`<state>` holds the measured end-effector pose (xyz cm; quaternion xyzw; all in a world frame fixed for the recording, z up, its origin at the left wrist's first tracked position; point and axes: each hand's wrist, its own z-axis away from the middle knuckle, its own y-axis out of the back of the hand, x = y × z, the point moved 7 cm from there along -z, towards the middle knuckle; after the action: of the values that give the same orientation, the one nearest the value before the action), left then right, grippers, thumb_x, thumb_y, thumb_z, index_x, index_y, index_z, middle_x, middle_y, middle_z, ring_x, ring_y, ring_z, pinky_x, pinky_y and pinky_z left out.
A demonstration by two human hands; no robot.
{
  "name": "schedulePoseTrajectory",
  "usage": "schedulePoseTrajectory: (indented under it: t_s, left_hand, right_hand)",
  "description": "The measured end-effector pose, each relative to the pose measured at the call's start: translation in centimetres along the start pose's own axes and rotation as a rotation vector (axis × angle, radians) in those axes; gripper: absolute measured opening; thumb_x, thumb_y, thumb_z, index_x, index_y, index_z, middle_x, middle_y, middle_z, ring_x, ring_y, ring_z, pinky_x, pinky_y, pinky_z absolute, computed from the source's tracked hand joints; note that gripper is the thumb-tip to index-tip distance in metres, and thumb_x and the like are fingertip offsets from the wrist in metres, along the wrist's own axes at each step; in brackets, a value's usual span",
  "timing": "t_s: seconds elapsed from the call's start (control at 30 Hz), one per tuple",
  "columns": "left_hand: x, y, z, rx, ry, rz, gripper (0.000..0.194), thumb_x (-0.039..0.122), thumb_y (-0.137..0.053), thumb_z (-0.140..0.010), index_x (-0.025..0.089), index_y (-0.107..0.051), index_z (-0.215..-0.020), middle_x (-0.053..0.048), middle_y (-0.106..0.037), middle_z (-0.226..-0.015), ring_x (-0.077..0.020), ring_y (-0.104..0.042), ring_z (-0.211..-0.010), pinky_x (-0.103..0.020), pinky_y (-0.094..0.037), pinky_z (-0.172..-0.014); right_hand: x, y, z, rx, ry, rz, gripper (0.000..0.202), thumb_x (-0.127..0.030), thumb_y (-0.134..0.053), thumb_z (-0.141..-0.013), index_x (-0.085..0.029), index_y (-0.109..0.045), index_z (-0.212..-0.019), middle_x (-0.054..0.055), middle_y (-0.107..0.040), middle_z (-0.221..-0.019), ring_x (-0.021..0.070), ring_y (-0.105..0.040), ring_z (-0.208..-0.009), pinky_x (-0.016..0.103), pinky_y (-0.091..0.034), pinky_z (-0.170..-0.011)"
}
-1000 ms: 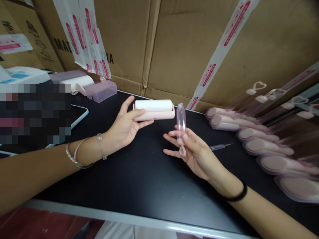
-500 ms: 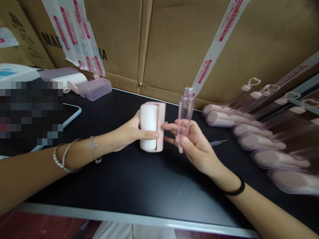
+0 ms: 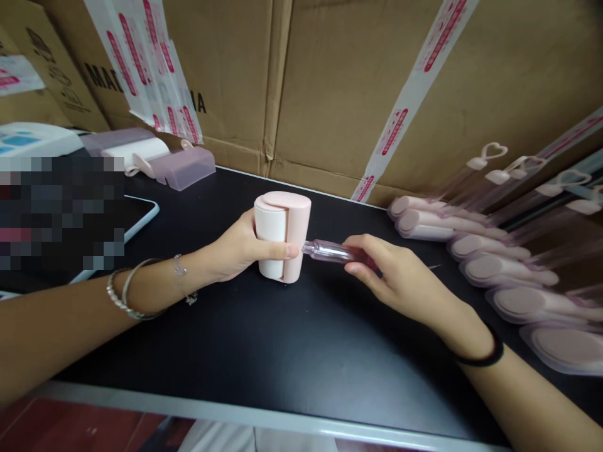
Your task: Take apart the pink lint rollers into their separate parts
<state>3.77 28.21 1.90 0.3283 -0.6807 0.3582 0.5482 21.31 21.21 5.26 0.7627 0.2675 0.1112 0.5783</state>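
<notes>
My left hand is wrapped round a white-and-pink roller head, its thumb lying across the front. The roller head stands upright over the black table, its rounded pink top showing. In my right hand, thumb and fingers close on a translucent pink handle. This handle lies nearly level, its narrow end pointing left and meeting the pink side of the roller head. Whether the end sits inside the roller head I cannot tell. The handle's other end is hidden in my right palm.
Several pink rollers with clear handles and heart-shaped loops line the right side. A thin pointed tool lies behind my right hand. At the back left are a purple-covered roller and a blue-edged tablet. Cardboard boxes wall the back.
My right hand has turned the handle from upright to nearly level and brought its narrow end against the roller head. My left hand has tilted the roller head, showing its pink top.
</notes>
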Motion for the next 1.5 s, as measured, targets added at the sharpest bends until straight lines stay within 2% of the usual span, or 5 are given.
schedulePoseTrajectory:
  t_s: [0.27,0.4,0.67,0.87,1.5]
  left_hand:
    - [0.0,-0.4,0.3,-0.043,0.020,-0.050,0.044,0.025,-0.081,-0.058,0.016,-0.060,-0.095,-0.005,-0.066,-0.088,-0.0182,-0.061,-0.078,-0.031,-0.050,-0.071]
    - [0.0,-0.5,0.4,-0.057,0.012,-0.063,0.045,0.024,-0.081,-0.059,0.017,-0.059,-0.097,-0.004,-0.065,-0.089,-0.0177,-0.060,-0.080,-0.031,-0.051,-0.071]
    - [-0.4,-0.7,0.4,-0.071,0.064,0.002,0.046,0.024,-0.082,-0.059,0.017,-0.058,-0.098,-0.004,-0.064,-0.088,-0.0177,-0.061,-0.079,-0.031,-0.052,-0.069]
    - [-0.4,-1.0,0.6,-0.063,0.077,0.050,0.042,0.024,-0.082,-0.059,0.016,-0.059,-0.093,-0.004,-0.064,-0.085,-0.0170,-0.061,-0.076,-0.030,-0.052,-0.067]
    - [-1.4,-1.6,1.5,-0.031,0.251,0.160,0.056,0.025,-0.083,-0.057,0.019,-0.055,-0.105,-0.002,-0.064,-0.080,-0.0160,-0.060,-0.070,-0.027,-0.050,-0.061]
  right_hand:
    - [-1.6,0.9,0.4,0.062,0.128,0.251,0.023,-0.031,-0.038,-0.094,-0.016,-0.051,-0.104,0.005,-0.063,-0.083,0.0172,-0.061,-0.070,0.028,-0.044,-0.060]
    - [-1.9,0.9,0.6,0.036,0.135,0.287,0.023,-0.032,-0.036,-0.094,-0.017,-0.052,-0.100,0.003,-0.063,-0.078,0.0157,-0.060,-0.063,0.027,-0.040,-0.054]
    - [-2.4,1.8,0.5,0.132,0.180,0.387,0.018,-0.030,-0.045,-0.091,-0.016,-0.053,-0.101,0.008,-0.065,-0.088,0.0182,-0.060,-0.072,0.030,-0.043,-0.062]
    - [-3.0,1.9,0.8,0.133,0.197,0.367,0.017,-0.029,-0.045,-0.091,-0.016,-0.054,-0.099,0.007,-0.065,-0.086,0.0170,-0.061,-0.069,0.029,-0.043,-0.057]
    - [-2.9,1.3,0.9,0.062,0.192,0.223,0.016,-0.029,-0.043,-0.092,-0.018,-0.053,-0.094,0.004,-0.063,-0.080,0.0139,-0.060,-0.063,0.025,-0.043,-0.053]
